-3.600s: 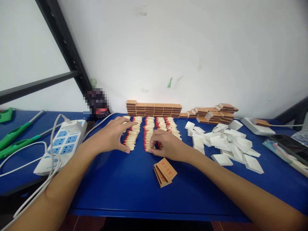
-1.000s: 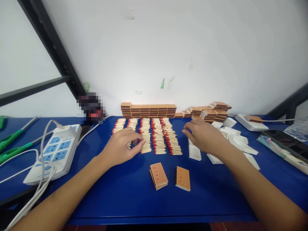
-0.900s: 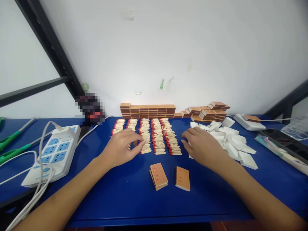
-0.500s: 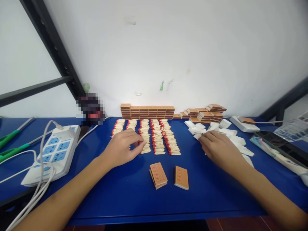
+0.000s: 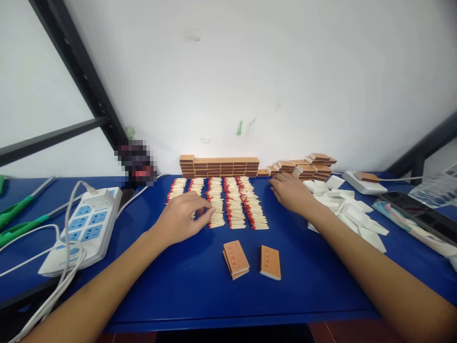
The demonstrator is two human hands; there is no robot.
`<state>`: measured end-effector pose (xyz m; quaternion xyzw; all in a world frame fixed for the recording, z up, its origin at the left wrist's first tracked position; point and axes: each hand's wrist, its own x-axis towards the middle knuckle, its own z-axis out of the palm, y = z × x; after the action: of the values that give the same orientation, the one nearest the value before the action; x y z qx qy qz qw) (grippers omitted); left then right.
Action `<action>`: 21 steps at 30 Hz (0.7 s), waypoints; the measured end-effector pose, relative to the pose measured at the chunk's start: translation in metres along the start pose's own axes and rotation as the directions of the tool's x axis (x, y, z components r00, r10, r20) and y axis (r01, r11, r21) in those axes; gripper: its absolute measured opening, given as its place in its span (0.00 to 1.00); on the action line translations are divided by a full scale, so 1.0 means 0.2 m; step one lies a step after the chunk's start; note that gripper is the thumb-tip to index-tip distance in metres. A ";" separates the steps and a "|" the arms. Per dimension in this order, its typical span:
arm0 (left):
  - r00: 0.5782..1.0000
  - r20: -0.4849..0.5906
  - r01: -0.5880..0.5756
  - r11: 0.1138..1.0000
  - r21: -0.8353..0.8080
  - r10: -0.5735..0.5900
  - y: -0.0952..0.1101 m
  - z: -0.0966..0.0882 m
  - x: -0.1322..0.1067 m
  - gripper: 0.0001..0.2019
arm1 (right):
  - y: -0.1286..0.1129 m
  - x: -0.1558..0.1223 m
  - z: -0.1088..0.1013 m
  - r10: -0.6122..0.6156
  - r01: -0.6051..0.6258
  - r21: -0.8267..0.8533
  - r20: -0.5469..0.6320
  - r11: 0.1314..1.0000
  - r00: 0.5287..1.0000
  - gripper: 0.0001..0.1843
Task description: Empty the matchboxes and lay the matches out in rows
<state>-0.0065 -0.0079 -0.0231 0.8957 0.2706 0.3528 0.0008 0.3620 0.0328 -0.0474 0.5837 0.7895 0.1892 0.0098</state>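
My left hand rests over the near left end of the match rows, fingers curled and a gap showing between thumb and forefinger, with nothing visible in it. Beside it lie several rows of red-tipped matches. My right hand is palm down at the left edge of a pile of white matchbox trays, its fingers stretched toward the loose matchboxes by the wall. Its fingertips show nothing held. Nearer to me lie a pair of stacked orange matchboxes and a single matchbox.
Along the wall stands a neat stack of matchboxes. A power strip with white cables and green-handled tools lie left. At right are a white adapter with a matchbox on it and a black phone.
My right hand has moved left and away from me, off the white trays toward the back matchboxes. Some trays in the pile have shifted right. My left hand has hardly moved.
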 end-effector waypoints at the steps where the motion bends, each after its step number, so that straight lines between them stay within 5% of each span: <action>1: 1.000 0.002 0.001 1.000 0.002 -0.001 0.00 0.00 0.00 0.09 | 0.01 -0.01 0.01 0.013 -0.013 -0.013 0.008 1.000 1.000 0.17; 7: 1.000 0.014 -0.009 1.000 0.001 0.009 0.01 0.00 0.00 0.09 | 0.11 -0.12 -0.04 0.096 -0.096 0.007 -0.058 0.995 0.994 0.13; 11: 0.999 0.033 0.007 1.000 0.010 -0.007 0.00 0.00 0.00 0.09 | 0.02 -0.19 -0.22 0.122 -0.065 0.408 -0.115 0.911 0.986 0.14; 13: 0.999 0.033 0.007 1.000 0.017 -0.008 0.01 -0.01 0.00 0.09 | -0.08 -0.24 -0.33 -0.029 0.008 0.647 0.021 0.763 0.999 0.16; 16: 1.000 0.024 -0.003 1.000 0.025 0.002 0.01 -0.01 0.01 0.09 | -0.23 -0.33 -0.45 -0.363 0.052 0.811 0.203 0.583 0.910 0.31; 18: 1.000 0.019 -0.008 1.000 0.026 0.008 0.02 -0.01 0.01 0.09 | -0.30 -0.38 -0.48 -0.397 0.061 0.803 0.225 0.592 0.890 0.36; 21: 1.000 0.014 -0.013 1.000 0.015 0.013 0.02 -0.02 0.01 0.07 | -0.34 -0.42 -0.48 -0.371 0.069 0.743 0.248 0.665 0.895 0.30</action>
<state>-0.0054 -0.0112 -0.0188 0.8998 0.2674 0.3447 -0.0062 0.3035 -0.0898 0.0036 0.4635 0.8481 -0.2531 -0.0430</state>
